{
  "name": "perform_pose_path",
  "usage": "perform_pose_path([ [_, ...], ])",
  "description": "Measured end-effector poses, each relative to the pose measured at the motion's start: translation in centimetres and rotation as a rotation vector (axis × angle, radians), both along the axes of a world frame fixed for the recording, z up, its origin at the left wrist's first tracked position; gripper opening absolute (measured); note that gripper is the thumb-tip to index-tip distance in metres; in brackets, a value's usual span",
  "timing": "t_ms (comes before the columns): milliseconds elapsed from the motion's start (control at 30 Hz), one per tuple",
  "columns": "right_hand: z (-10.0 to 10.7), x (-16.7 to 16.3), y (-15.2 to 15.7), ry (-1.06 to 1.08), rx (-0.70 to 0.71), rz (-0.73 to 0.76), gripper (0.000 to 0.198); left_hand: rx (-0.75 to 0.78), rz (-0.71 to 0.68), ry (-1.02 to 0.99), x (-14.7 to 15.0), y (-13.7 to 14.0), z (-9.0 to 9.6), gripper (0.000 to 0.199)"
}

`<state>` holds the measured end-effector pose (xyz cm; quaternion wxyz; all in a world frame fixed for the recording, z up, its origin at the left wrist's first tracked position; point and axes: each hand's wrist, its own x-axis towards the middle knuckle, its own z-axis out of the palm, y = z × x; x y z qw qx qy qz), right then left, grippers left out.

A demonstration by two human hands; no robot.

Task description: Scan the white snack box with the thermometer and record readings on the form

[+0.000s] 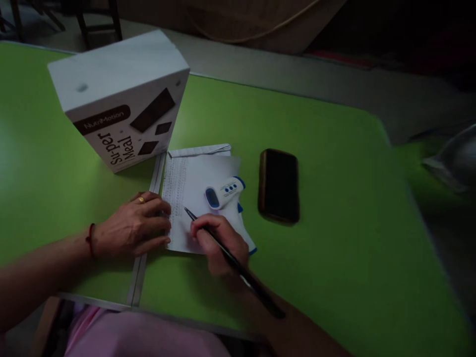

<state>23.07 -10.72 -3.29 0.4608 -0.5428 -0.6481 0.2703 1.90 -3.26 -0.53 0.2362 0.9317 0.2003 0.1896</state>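
My right hand (223, 243) grips a dark pen (238, 266), its tip over a sheet of paper (199, 171) covered on the left side with rows of small handwriting. Whether the tip touches the sheet I cannot tell. Fingers slightly bent and apart, my left hand (137, 225) rests along the paper's left edge. A white and blue infrared thermometer (225, 192) lies on the right part of the sheet, its handle partly behind my right hand.
A tall white box (122, 94) printed "NutriMotion Su-per Meal" stands behind my left hand. A dark phone (278, 186) in a brown case lies right of the paper. The green table (334, 258) has a metal seam (137, 280) beneath my left wrist.
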Motion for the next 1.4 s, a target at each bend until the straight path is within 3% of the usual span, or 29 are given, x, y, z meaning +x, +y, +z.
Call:
perform_pose_path([
  [133, 0.3, 0.0, 0.2, 0.097, -0.058, 0.048, 0.025, 0.048, -0.012, 0.107, -0.5, 0.2, -0.2, 0.028],
  [367, -0.3, -0.1, 0.5, -0.061, -0.085, -0.103, 0.01, 0.059, -0.012, 0.142, -0.3, 0.1, -0.4, 0.026],
  [500, -1.3, -0.1, 0.5, -0.123, -0.019, -0.141, 0.005, 0.082, -0.003, 0.18, -0.1, 0.0, -0.4, 0.027],
  [733, -1.2, 0.1, 0.9, -0.146, 0.012, -0.031, 0.009, 0.079, -0.004, 0.179, -0.1, -0.1, -0.5, 0.03],
  [1400, -0.8, -0.2, 1.1, -0.215, -0.006, -0.033, 0.01, 0.073, -0.002, 0.171, -0.2, 0.0, -0.8, 0.028],
])
